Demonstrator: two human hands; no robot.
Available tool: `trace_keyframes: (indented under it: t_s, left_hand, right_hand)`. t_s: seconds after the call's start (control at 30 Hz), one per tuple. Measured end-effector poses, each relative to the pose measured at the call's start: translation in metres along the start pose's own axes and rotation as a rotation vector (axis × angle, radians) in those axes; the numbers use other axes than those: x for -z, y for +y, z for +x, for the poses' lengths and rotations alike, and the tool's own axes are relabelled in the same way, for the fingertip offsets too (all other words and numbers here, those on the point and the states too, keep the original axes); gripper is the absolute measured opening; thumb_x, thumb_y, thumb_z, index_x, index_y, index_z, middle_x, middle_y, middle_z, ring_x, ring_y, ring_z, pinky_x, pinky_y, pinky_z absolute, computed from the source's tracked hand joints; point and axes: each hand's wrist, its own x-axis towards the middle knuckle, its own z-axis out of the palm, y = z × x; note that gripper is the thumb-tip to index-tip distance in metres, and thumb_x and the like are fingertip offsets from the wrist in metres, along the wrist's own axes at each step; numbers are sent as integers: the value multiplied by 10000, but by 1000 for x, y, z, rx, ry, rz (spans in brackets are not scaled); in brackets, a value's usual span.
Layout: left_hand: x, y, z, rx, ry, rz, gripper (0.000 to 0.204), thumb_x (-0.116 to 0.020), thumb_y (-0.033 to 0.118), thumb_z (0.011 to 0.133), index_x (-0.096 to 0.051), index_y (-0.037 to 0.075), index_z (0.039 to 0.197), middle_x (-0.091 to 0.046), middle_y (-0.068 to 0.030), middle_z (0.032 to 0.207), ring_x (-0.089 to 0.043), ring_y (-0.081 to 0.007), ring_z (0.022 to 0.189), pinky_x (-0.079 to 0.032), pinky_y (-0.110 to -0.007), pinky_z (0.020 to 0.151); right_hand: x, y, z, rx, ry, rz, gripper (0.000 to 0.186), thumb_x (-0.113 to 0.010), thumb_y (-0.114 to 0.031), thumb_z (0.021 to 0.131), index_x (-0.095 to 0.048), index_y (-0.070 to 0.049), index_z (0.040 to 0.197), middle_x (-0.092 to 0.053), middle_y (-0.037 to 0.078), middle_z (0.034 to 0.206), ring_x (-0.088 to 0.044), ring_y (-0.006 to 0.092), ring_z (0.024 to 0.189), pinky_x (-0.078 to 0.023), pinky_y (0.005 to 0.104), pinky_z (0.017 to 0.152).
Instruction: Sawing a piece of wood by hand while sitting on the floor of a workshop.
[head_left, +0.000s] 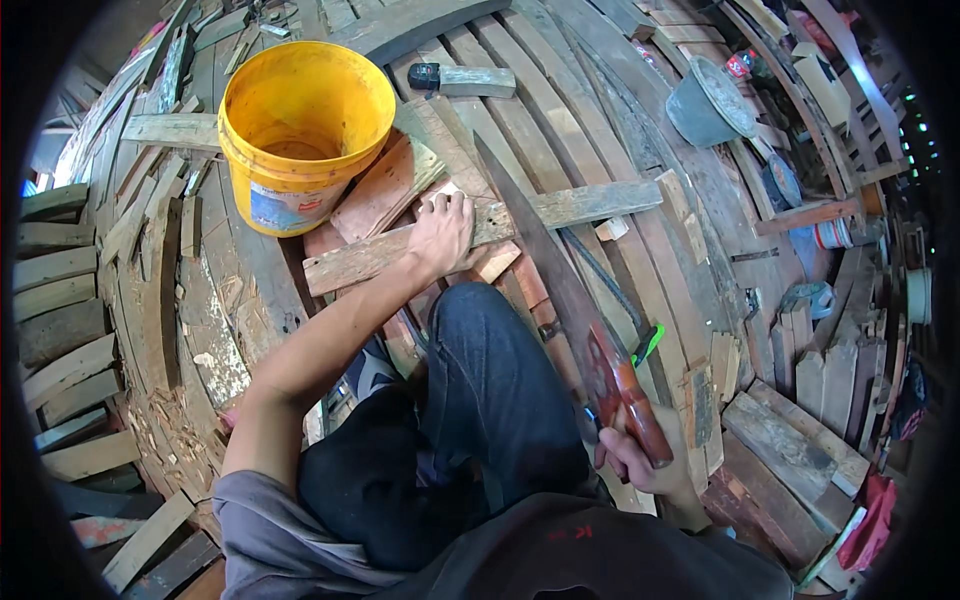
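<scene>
My right hand [640,455] is wrapped round the reddish-brown wooden handle of a handsaw [545,250]. Its long dark blade points away from me and lies across a weathered plank [590,205]. To the left of the blade, my left hand [445,232] presses down on that plank, fingers bent over its far edge. My knee in jeans is close below the left hand. More wood pieces [385,195] lie under and beyond the plank. Whether the blade has cut into the wood I cannot tell.
A yellow bucket [305,130] stands beyond my left forearm. A tape measure [424,77] sits beside a short wood block [477,82]. Right of the saw lies a dark bar with a bright green end [648,345]. A grey bucket [710,105] and stacked boards [790,450] are at the right.
</scene>
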Motion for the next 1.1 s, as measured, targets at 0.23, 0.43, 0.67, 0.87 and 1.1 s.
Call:
trace_keyframes:
  t_s: [0.23,0.43,0.67,0.87,1.1]
  left_hand:
    - [-2,-4,0,-30,-9,-43,763,-547,588,820,-487,-108,1128,-509,-211,1060,-511,-351,1031,-432,-446,897]
    - [1,-1,1,-32,-39,38,748,-563,576,818,-487,-104,1121,-510,-210,1069,-514,-344,1040,-434,-433,897]
    - [0,4,1,39,-52,-37,698,-617,539,791,-497,-89,1073,-510,-213,1051,-520,-346,1017,-453,-436,853]
    - [-3,1,0,9,-42,3,702,-628,532,780,-498,-83,1091,-518,-196,1049,-522,-332,1012,-453,-419,856]
    - [-7,-1,0,24,-9,42,674,-634,515,783,-509,-76,1084,-516,-193,1051,-521,-327,1001,-447,-412,854]
  right_hand:
    - [-12,2,44,-58,112,344,159,-583,-88,913,-517,-30,780,-447,-19,552,-466,60,433,-387,237,419]
    - [1,-5,-10,-3,80,-66,198,-587,-114,906,-532,-15,744,-486,-4,576,-466,65,485,-362,245,449]
    - [-21,12,35,79,129,-96,187,-621,-74,861,-507,-7,728,-462,30,569,-461,105,502,-350,283,470]
    - [8,-12,-26,73,117,-182,24,-597,-6,863,-586,2,843,-495,-3,599,-487,56,528,-373,224,473]
    - [-4,-5,38,-58,83,28,171,-608,-109,892,-552,-32,750,-526,-11,605,-509,49,519,-402,235,465]
